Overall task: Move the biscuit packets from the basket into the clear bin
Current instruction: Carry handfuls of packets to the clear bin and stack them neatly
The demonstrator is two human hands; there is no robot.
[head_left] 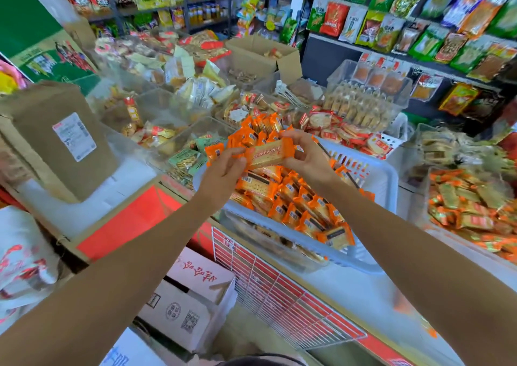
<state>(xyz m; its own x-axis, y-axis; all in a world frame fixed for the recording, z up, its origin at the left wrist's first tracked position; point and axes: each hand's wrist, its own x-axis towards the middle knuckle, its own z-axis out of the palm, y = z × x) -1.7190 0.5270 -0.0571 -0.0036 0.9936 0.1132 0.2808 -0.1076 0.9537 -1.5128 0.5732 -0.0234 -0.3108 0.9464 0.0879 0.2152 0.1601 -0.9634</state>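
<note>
basket: white slotted, tilted, one; piled with orange packets, too many to count
clear bin: behind left hand, orange packets heaped in it
packet: one, held over basket, level
right hand: fingers closed on packet's right end
left hand: pinches left end

A single wide-angle view from the person's head looks forward and down, close over a white basket of packets. Shop shelves fill the background, edges curving
</note>
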